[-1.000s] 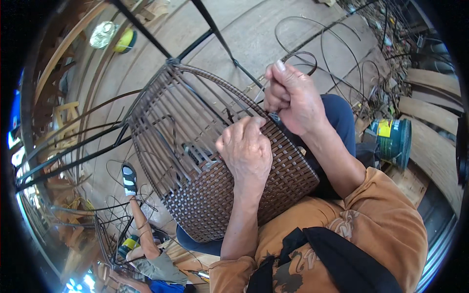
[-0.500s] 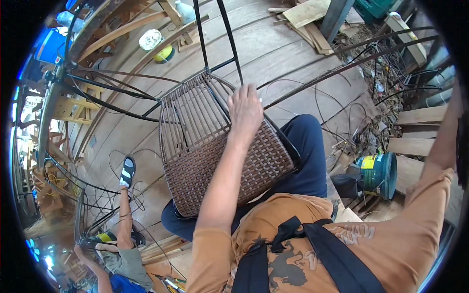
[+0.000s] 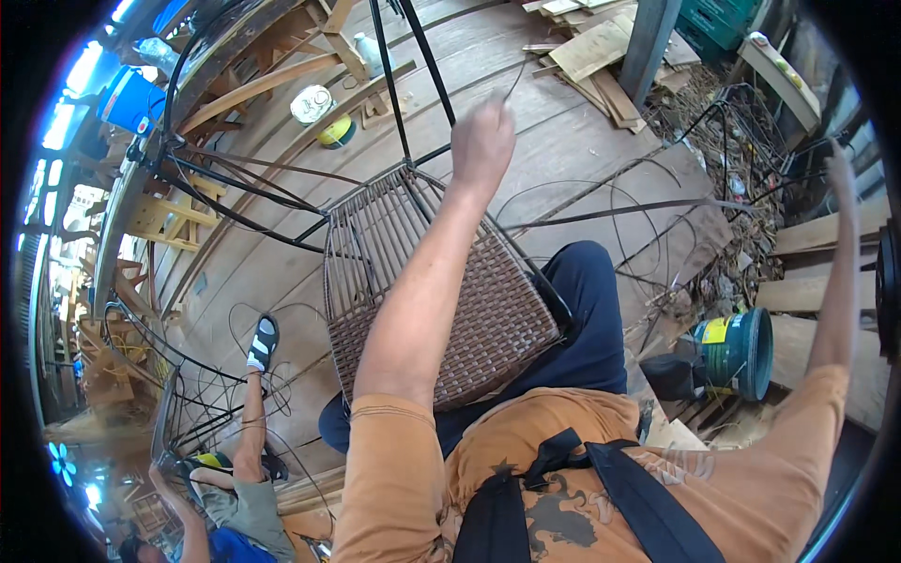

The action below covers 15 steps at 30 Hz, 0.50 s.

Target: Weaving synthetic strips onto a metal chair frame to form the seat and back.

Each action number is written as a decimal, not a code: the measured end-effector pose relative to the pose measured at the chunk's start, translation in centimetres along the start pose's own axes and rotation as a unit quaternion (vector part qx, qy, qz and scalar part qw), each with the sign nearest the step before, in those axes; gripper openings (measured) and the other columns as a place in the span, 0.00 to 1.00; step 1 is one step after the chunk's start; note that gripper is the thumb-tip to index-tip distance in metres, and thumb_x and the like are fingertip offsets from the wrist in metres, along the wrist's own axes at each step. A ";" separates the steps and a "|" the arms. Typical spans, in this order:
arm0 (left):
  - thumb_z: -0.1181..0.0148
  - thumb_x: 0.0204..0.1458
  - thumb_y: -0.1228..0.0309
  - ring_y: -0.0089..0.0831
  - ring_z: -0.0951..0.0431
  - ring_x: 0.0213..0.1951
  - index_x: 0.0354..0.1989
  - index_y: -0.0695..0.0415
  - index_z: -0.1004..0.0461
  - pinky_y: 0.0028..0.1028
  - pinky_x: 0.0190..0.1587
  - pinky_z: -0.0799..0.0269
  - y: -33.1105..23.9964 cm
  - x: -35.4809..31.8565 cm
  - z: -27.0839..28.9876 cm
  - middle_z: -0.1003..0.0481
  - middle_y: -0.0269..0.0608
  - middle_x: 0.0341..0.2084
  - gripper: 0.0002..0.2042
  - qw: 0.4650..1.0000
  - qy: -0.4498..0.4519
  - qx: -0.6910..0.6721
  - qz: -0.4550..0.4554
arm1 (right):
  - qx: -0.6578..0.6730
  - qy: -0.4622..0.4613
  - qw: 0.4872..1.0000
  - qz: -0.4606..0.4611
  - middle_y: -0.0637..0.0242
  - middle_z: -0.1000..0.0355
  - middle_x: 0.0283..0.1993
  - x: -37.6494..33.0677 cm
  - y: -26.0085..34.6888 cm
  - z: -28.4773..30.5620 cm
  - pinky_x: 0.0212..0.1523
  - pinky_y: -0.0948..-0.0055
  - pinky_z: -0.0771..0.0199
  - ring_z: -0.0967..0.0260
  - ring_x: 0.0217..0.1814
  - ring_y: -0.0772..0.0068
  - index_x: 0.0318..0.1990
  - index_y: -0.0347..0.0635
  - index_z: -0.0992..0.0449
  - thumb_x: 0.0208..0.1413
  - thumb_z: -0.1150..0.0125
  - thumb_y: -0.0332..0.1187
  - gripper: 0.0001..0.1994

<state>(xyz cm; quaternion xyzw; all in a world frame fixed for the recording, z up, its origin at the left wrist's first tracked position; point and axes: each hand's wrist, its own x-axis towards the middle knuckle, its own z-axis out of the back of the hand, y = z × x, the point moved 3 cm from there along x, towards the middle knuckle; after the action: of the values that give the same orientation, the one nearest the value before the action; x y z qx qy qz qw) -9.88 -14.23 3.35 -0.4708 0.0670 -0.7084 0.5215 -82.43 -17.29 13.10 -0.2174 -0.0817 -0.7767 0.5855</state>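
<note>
The left hand [image 3: 483, 145], blurred, its grip impossible to tell, is nearer the woven panel [image 3: 493, 324], which lies back toward the body on the lap [image 3: 591, 286], long axis pointing away; the right hand [image 3: 838, 159], equally unreadable, is far right. Brown basketweave [image 3: 511, 296] meets bare, slender ribs [image 3: 387, 220]; a flat strip [image 3: 601, 217] runs rightward.
</note>
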 end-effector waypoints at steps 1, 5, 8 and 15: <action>0.51 0.51 0.70 0.52 0.26 0.32 0.37 0.59 0.26 0.44 0.36 0.31 -1.7 2.4 1.0 0.26 0.56 0.26 0.09 0.997 -0.044 0.038 -0.059 | 0.141 -0.112 0.979 0.098 0.46 0.32 0.51 -2.1 6.0 -0.9 0.51 0.65 0.34 0.33 0.51 0.51 0.59 0.38 0.38 0.54 0.48 0.31 0.23; 0.46 0.42 0.73 0.36 0.25 0.39 0.30 0.52 0.20 0.35 0.43 0.28 -10.8 11.0 5.0 0.25 0.47 0.27 0.09 0.923 -0.137 0.113 -0.342 | 0.472 -0.080 0.863 0.158 0.59 0.27 0.41 -16.7 36.0 6.4 0.43 0.71 0.32 0.30 0.40 0.65 0.46 0.39 0.27 0.57 0.53 0.33 0.13; 0.49 0.46 0.76 0.40 0.27 0.29 0.24 0.60 0.27 0.34 0.30 0.29 -21.7 11.5 4.2 0.28 0.48 0.23 0.04 0.880 -0.028 0.183 -0.436 | 0.641 0.288 0.696 0.146 0.58 0.28 0.31 -25.9 51.9 8.4 0.34 0.69 0.32 0.31 0.34 0.69 0.59 0.40 0.41 0.50 0.42 0.31 0.28; 0.47 0.46 0.67 0.45 0.25 0.37 0.36 0.60 0.27 0.36 0.39 0.30 -14.7 9.3 5.1 0.25 0.53 0.29 0.12 0.972 0.116 -0.066 -0.192 | 0.711 0.100 0.677 0.158 0.68 0.33 0.17 -18.8 53.2 6.6 0.27 0.74 0.34 0.35 0.20 0.71 0.29 0.39 0.27 0.57 0.52 0.43 0.16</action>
<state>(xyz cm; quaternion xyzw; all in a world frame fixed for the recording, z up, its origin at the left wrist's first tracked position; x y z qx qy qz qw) -16.17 -13.09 20.25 -0.4230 0.0822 -0.8391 0.3319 -26.44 -14.32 4.05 0.3340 -0.5149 -0.3971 0.6824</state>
